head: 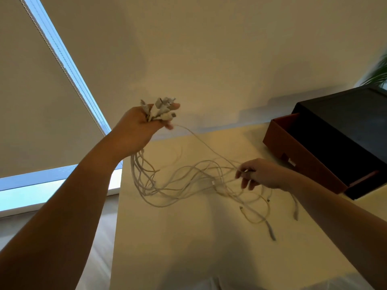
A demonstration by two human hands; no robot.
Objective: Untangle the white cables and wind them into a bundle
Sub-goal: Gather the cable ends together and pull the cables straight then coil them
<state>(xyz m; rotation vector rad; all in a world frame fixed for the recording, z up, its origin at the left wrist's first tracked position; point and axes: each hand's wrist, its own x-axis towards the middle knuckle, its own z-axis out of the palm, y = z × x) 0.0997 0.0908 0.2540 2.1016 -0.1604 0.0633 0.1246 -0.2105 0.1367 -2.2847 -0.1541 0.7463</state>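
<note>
Above the fist of the left hand (137,127), a cluster of plugs (162,108) stuck out, pointing up and to the right. Left hand was raised, fingers curled tight round the gathered ends of the white cables (188,178). Below that grip the cables hung in several long loops. One strand ran from the fist down and across to the right hand (260,174).

Right hand sat lower and well apart from the left. Thumb and forefinger pinched a few strands where they crossed; the other fingers hung loosely curled. Exact number of strands in the pinch could not be told.

Between the two grips the cables formed a slack tangle of crossing loops. Below the right hand, loose ends with small connectors trailed down over the pale table (188,258); whether they touched it could not be told.

Beyond the right hand, a brown box (303,162) stood on the table with a black lid (345,122) resting on it askew. Behind the lid, blurred green plant leaves (377,74) showed. Behind the left arm, a window (62,49) with pale blinds.
</note>
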